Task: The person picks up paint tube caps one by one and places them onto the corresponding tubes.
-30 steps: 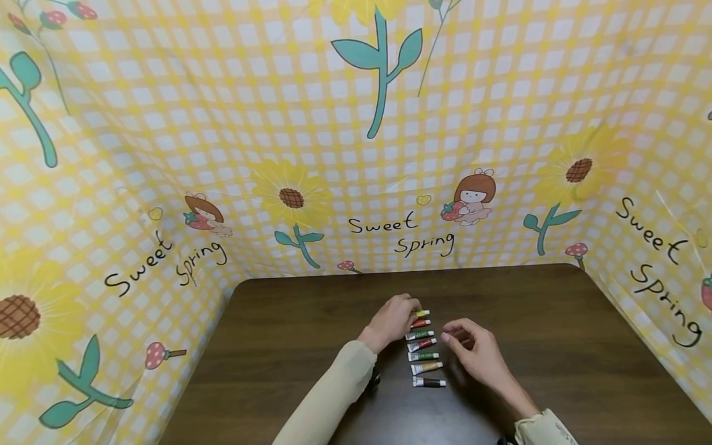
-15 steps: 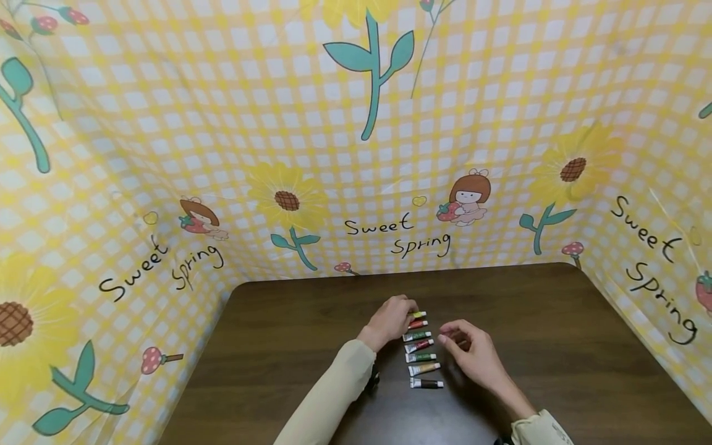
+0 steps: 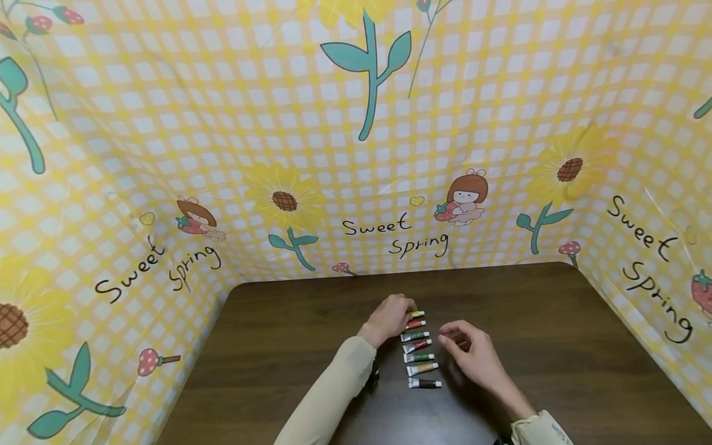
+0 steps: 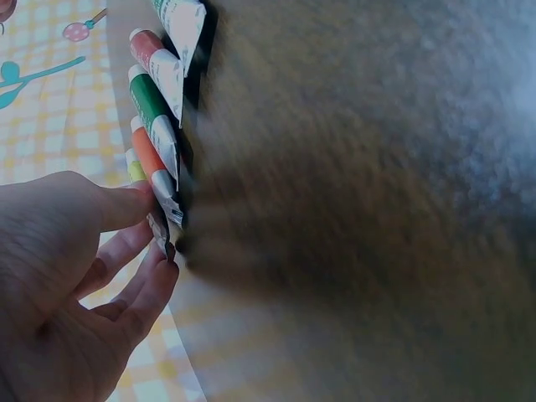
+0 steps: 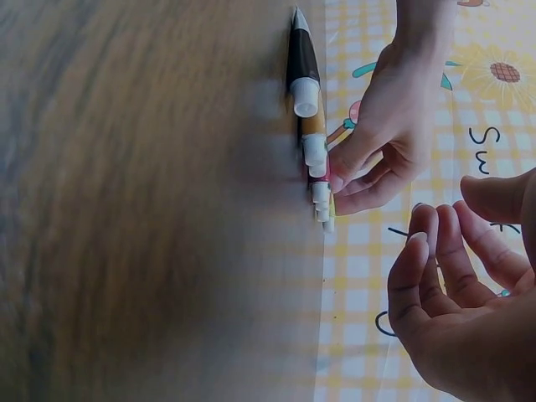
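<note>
Several small paint tubes lie in a column on the dark wooden table, white caps to the right. At the far end, my left hand [image 3: 387, 318] pinches the yellow paint tube [image 3: 418, 314] by its crimped end, between thumb and fingers in the left wrist view. Just nearer lies an orange-red tube [image 4: 147, 154], close to the thumb, then a green tube [image 3: 416, 336], a dark red tube [image 3: 417, 347] and another green tube [image 3: 419, 357]. An ochre tube [image 3: 423, 369] and a black tube [image 3: 427, 384] finish the near end. My right hand [image 3: 474, 353] hovers right of the caps, fingers loosely curled, holding nothing.
The brown table [image 3: 267, 371] has a rounded far edge. A yellow checked cloth [image 3: 356, 167] with flowers and "Sweet Spring" lettering hangs behind it and along both sides.
The head view has shifted slightly, so everything sits a little farther left. Both hands keep nearly the same places, and the row of paint tubes looks unchanged.
</note>
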`<state>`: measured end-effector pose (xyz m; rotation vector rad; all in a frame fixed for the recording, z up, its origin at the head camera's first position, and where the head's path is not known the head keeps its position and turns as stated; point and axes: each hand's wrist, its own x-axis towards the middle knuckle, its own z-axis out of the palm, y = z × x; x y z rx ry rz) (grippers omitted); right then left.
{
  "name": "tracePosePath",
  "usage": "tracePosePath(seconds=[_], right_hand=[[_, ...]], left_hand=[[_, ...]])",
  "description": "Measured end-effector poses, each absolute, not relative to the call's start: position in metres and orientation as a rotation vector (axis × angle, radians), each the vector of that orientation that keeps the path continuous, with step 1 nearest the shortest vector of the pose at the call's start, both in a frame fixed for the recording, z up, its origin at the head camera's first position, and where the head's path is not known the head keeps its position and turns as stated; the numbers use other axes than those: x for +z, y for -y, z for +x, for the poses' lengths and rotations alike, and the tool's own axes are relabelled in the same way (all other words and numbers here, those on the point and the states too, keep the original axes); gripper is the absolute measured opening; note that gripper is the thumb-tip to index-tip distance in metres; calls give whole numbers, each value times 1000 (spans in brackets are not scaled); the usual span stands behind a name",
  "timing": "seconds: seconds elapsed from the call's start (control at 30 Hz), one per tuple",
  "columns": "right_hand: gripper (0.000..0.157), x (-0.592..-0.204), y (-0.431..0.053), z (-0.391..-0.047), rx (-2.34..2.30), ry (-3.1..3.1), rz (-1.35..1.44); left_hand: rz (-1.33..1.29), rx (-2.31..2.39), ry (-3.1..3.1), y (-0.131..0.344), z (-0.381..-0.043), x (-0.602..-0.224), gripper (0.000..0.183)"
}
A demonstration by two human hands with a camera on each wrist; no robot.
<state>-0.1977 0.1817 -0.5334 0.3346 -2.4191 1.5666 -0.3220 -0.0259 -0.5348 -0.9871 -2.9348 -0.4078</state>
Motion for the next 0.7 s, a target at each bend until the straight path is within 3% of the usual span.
tracePosePath(seconds=[0.7], right_hand=[[12, -529, -190, -198, 1540, 2404, 344]], left_hand=[[-966, -515, 2953, 39, -312, -528, 18]])
